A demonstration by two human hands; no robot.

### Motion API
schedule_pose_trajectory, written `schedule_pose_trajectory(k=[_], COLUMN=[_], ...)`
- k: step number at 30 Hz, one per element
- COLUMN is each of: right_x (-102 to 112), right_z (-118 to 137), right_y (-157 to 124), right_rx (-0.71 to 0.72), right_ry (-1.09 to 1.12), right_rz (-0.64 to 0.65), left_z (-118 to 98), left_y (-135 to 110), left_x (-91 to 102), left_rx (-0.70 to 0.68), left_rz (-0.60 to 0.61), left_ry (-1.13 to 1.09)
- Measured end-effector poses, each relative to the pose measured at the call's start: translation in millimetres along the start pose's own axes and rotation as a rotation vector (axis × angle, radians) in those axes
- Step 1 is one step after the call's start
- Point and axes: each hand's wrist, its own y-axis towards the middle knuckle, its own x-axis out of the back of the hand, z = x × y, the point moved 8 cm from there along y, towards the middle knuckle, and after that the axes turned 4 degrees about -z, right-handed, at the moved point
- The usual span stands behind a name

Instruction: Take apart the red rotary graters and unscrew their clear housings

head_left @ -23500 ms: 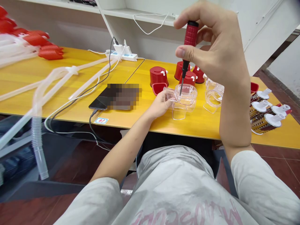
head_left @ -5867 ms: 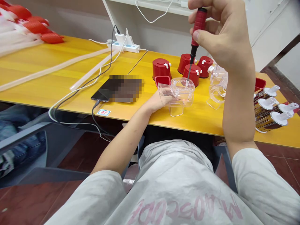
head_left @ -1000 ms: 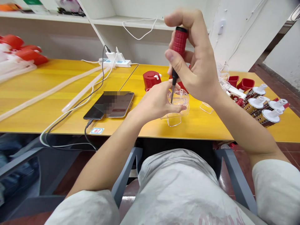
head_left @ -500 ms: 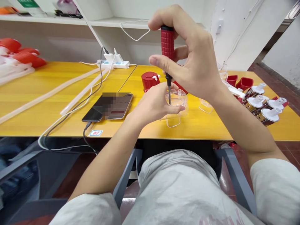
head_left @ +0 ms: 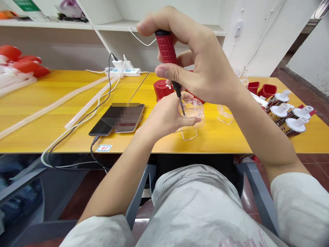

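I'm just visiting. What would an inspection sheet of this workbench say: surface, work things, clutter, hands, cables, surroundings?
Surface: yellow table, seamed.
Work things: red-handled screwdriver, tilted, tip down at transparent part.
Clutter: phones, translucent tubes, red cup-like pieces, metal drums with white ends.
Hands: left hand holds the transparent part; right hand grips the screwdriver.
Cables: run from power strip over the front edge; dark cable meets a phone.
Surroundings: white shelving behind.
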Motion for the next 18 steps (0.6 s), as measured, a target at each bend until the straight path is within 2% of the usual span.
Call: schedule_pose_trajectory(k=[4,9,14,18], right_x=[-1.3,-0.8,2.2,-11.9], right_z=[6.6,1.1,-5.6,-2.6], right_y=[4.0,9.0,15.5,25.8], right_rx=[0.081,0.122,0.183,0.356], right_ry=[0.038,0.014,-0.172,-0.437], right_rz=[0.089,0.192,0.104,-0.003], left_z=[-1.8,-1.2,2.7,1.6], left_y=[-0.7,-1.8,-0.5,0.9], left_x=[-0.7,0.9,1.8,1.4], left_rx=[-0.044,-0.064,-0.051,-0.097], left_rz=[0.019,0.035,0.03,0.061], left_ry=[-0.043,-0.09,-0.037,-0.019])
